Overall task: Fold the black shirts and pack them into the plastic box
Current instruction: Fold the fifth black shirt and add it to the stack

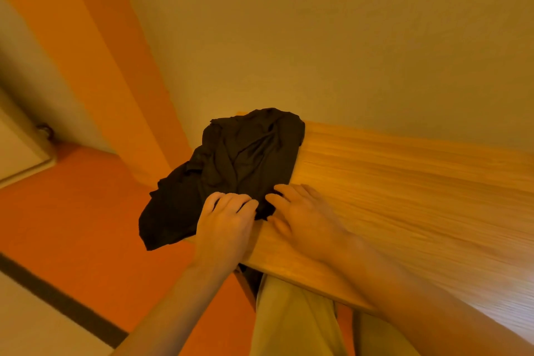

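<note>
Crumpled black fabric shirt (239,165) lies bunched on the left end of the light wooden plank worktop (404,182). Part of it hangs over the worktop's left edge, above the orange floor (86,211).

Left hand (225,222) sits at the shirt's near edge, close to the worktop corner. Fingers curled, knuckles up, tips tucked into the cloth: grip is narrow and closed on a fold of the shirt.

Right hand (303,220) is just beside the left, on the worktop at the shirt's near right edge. Fingers are less curled, spread a little, tips touching the dark cloth. Thumb points toward the left hand. Cannot tell if this grip pinches the fabric or only presses on it; the frame is blurred there.

Both hands are close together, almost touching, with a small tuft of black cloth between them. Both forearms are bare.

Person's beige trousers (297,324) show below the worktop's near edge. Pale wall (346,52) behind the worktop. White-framed panel (17,150) at far left, near the floor.
</note>
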Action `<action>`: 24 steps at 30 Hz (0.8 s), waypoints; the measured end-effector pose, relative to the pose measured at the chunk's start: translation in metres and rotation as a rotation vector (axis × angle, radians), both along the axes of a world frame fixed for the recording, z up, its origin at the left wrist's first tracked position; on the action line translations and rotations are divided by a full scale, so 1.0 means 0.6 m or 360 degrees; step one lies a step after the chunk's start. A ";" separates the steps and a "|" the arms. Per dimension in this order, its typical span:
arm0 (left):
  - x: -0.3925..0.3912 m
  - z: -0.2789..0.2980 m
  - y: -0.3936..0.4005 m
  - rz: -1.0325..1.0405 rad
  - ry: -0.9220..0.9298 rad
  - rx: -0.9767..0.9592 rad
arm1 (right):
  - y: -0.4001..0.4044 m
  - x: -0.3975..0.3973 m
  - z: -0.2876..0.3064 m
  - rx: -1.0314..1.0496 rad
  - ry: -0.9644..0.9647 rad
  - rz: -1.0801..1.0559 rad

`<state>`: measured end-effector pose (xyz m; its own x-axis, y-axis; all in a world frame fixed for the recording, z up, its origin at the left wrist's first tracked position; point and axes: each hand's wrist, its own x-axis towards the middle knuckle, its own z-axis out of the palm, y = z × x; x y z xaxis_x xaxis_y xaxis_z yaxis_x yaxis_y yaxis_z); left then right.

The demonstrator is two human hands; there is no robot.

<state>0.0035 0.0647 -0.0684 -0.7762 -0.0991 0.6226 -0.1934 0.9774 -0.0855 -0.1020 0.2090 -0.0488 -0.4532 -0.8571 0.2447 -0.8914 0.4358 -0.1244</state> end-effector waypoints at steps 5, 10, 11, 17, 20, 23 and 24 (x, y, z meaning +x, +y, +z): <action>-0.001 0.014 0.019 -0.0192 0.0111 0.0201 | 0.005 -0.007 0.011 -0.0239 0.0007 0.0007; -0.017 0.012 0.014 -0.0026 0.0001 0.0441 | 0.039 -0.023 0.030 -0.0543 -0.0200 -0.0053; -0.022 0.010 0.013 0.0002 0.0003 0.0463 | 0.045 -0.026 0.031 -0.0548 -0.0240 -0.0060; -0.046 0.023 0.040 -0.0145 0.0200 0.0602 | 0.072 -0.040 0.010 -0.0657 -0.0393 -0.0081; -0.053 0.018 0.063 -0.0214 0.0227 0.0726 | 0.082 -0.045 -0.002 -0.0896 -0.0551 -0.0071; -0.058 0.009 0.076 -0.0240 0.0252 0.0824 | 0.087 -0.046 -0.001 -0.1087 -0.0686 -0.0077; -0.060 0.008 0.076 -0.0245 0.0258 0.0837 | 0.088 -0.047 0.001 -0.1116 -0.0700 -0.0059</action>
<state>-0.0324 0.1106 -0.0636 -0.7047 -0.3212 0.6327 -0.0155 0.8984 0.4388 -0.1299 0.2615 -0.0484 -0.6574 -0.5541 0.5107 -0.6846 0.1557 -0.7121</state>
